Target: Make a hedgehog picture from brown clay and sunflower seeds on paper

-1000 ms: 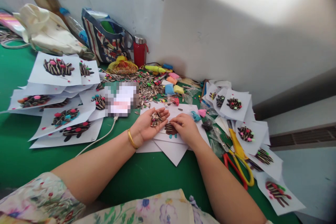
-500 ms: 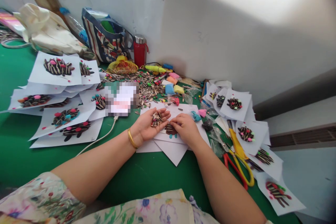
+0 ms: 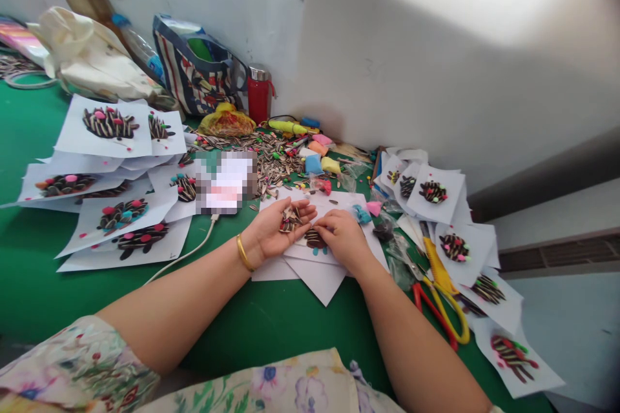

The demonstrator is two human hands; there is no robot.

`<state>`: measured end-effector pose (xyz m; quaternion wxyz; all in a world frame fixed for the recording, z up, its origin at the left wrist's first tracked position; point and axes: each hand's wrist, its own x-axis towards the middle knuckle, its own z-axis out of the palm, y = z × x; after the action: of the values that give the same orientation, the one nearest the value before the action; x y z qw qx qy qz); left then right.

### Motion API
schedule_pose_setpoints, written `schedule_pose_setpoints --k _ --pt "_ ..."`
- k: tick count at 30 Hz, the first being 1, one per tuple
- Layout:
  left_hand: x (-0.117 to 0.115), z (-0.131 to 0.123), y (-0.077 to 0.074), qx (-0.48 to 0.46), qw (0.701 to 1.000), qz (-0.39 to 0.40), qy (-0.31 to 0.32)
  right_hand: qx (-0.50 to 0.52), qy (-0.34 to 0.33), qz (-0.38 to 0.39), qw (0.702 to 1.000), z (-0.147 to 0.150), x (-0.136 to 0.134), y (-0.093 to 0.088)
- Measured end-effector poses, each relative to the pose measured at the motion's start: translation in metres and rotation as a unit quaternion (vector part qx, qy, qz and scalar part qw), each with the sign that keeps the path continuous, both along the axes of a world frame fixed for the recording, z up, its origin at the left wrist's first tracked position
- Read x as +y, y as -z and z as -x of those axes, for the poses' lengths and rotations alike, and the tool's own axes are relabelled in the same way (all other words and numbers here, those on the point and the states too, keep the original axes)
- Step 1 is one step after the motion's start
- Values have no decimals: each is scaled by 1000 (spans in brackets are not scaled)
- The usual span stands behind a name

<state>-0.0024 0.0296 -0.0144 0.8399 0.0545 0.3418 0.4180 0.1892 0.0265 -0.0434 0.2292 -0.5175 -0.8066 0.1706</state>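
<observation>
My left hand [image 3: 276,232] is palm up with fingers extended, holding a small heap of striped sunflower seeds [image 3: 290,219] in the palm. Just right of it, my right hand [image 3: 345,237] is closed in a pinch over a brown clay shape [image 3: 316,238]. Seeds stand in rows in that clay, and small blue blobs sit along its lower edge. What the right fingertips pinch is too small and covered to make out. Beneath both hands lie white paper sheets [image 3: 320,284], and the clay shape is on the top one.
Loose sunflower seeds [image 3: 276,164] are piled behind the hands, beside coloured clay packets [image 3: 314,164]. A phone [image 3: 227,184] on a cable lies left. Scissors [image 3: 448,313] and a yellow cutter [image 3: 436,261] lie right. Finished seed-and-clay pictures [image 3: 121,213] flank both sides. A red flask [image 3: 259,93] stands by the wall.
Hardly anything differs. My right fingertips stay at the clay shape and my left hand keeps its seeds; the view has shifted very slightly.
</observation>
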Motion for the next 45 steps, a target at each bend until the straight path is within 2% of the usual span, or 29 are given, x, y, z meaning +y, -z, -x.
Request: schedule_pose_setpoints --k 19,22,26,32,38,45 --pt "0 2 -5 4 1000 -2 -3 21 -1 -13 1000 -5 -2 -4" --pt "0 2 -5 -13 1000 -10 -12 42 10 -37 998 -4 -5 -7" --pt "-1 3 -2 -71 997 -28 -10 79 30 -114 990 2 -13 -13" --pt "-6 1 -3 -103 993 -44 23 82 3 -179 980 14 -26 -24" --pt "-15 -5 -10 -125 991 -42 37 62 8 -189 980 18 -29 -24" --pt "-20 -10 -10 -124 990 -38 51 42 45 -150 987 21 -32 -28"
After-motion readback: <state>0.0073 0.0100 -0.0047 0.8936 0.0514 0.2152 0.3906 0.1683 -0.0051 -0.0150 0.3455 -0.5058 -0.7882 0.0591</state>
